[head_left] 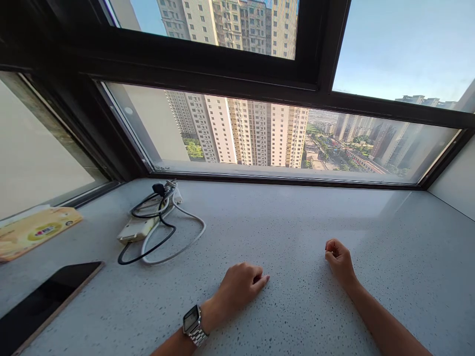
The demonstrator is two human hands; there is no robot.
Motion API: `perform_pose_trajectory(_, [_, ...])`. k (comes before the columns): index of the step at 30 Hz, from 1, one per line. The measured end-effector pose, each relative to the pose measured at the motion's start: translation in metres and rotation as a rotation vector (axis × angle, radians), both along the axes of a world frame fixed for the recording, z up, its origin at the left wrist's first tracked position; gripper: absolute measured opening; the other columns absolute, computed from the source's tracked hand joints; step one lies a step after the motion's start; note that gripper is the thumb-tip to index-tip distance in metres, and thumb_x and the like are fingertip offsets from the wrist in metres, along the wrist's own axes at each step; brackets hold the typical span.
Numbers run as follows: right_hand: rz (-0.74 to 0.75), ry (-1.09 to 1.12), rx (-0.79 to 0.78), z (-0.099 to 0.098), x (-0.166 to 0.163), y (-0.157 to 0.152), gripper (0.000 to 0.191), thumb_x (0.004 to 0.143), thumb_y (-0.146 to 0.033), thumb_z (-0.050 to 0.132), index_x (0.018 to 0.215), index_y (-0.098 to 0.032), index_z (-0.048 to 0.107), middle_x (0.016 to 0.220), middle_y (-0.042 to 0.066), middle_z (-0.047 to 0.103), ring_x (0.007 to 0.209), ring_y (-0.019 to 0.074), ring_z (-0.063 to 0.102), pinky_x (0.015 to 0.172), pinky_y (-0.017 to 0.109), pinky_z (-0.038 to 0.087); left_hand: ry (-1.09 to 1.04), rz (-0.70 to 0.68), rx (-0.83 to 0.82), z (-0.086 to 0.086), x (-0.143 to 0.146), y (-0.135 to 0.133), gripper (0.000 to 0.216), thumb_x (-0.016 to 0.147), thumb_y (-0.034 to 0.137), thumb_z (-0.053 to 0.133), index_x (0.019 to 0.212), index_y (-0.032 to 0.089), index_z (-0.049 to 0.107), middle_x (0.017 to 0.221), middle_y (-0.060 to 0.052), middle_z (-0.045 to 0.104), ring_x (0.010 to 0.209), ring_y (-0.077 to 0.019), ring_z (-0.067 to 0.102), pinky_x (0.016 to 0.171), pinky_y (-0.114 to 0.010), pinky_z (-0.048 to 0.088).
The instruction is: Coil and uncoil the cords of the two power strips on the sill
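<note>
My left hand (241,286) rests on the speckled grey sill (282,222) with its fingers curled loosely under, and nothing shows in it. A metal watch (193,324) sits on that wrist. My right hand (338,261) lies further right on the same surface. Its fingers are closed into a loose fist with nothing visible inside. The two hands are apart, with bare stone between them.
A white power strip (136,228) with tangled black and white cables (163,237) lies at the left. A yellow tissue pack (35,231) and a dark tablet (44,301) sit at the far left. A black-framed window (237,79) runs along the back, and a white wall (456,183) closes the right.
</note>
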State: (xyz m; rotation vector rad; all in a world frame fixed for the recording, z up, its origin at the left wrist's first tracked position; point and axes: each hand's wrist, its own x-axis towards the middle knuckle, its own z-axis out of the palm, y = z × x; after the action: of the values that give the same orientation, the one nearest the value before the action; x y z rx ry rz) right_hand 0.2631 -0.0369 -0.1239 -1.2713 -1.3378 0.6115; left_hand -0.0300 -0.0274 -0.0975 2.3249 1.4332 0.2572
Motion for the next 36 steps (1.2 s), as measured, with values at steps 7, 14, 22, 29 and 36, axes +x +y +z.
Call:
perform_pose_trajectory(7, [-0.029,-0.012,-0.006,-0.0008,0.0014,-0.0001,0.005,0.064,-0.021,0.047,0.063,-0.022,0.041,0.066,-0.002,0.044,0.054,0.0108,0.034,0.046,0.022,0.030,0.018,-0.006,-0.018,0.0004,0.0002,-0.0007,0.044,0.085,0.048,0.042,0.056,0.020,0.027,0.049,0.003,0.032,0.048,-0.0105,0.025,0.053,-0.028,0.022])
perform_pose_trajectory(14, [-0.103,-0.005,-0.050,-0.0026,0.0026,0.0003,0.007,0.066,-0.025,0.049,0.067,-0.022,0.043,0.062,-0.003,0.042,0.052,0.0106,0.034,0.045,0.022,0.030,0.046,-0.007,-0.011,0.0011,-0.0002,-0.0009,0.044,0.086,0.048,0.040,0.055,0.020,0.026,0.048,0.003,0.030,0.048,-0.0106,0.025,0.054,-0.028,0.022])
perform_pose_trajectory(22, [-0.116,-0.008,-0.056,-0.0020,0.0023,0.0009,0.008,0.066,-0.026,0.051,0.069,-0.021,0.045,0.063,-0.003,0.043,0.052,0.0103,0.035,0.043,0.021,0.031,0.029,-0.001,-0.009,0.0018,0.0004,-0.0012,0.043,0.084,0.048,0.042,0.055,0.020,0.027,0.048,0.003,0.030,0.048,-0.0107,0.025,0.054,-0.028,0.022])
perform_pose_trajectory(29, [-0.105,-0.035,-0.066,-0.0024,0.0033,0.0008,0.009,0.068,-0.026,0.051,0.068,-0.022,0.044,0.061,-0.004,0.040,0.050,0.0095,0.031,0.042,0.021,0.028,0.030,-0.003,0.000,0.0016,0.0003,-0.0014,0.044,0.084,0.048,0.042,0.055,0.020,0.026,0.048,0.004,0.030,0.048,-0.0105,0.024,0.052,-0.028,0.021])
perform_pose_trajectory(36, [-0.093,-0.045,-0.071,0.0004,0.0029,-0.0002,0.009,0.068,-0.026,0.052,0.066,-0.021,0.044,0.060,-0.004,0.040,0.050,0.0099,0.032,0.042,0.021,0.029,-0.012,-0.012,-0.004,0.0040,0.0012,-0.0020,0.043,0.084,0.047,0.041,0.055,0.020,0.023,0.047,0.004,0.025,0.047,-0.0097,0.021,0.051,-0.028,0.021])
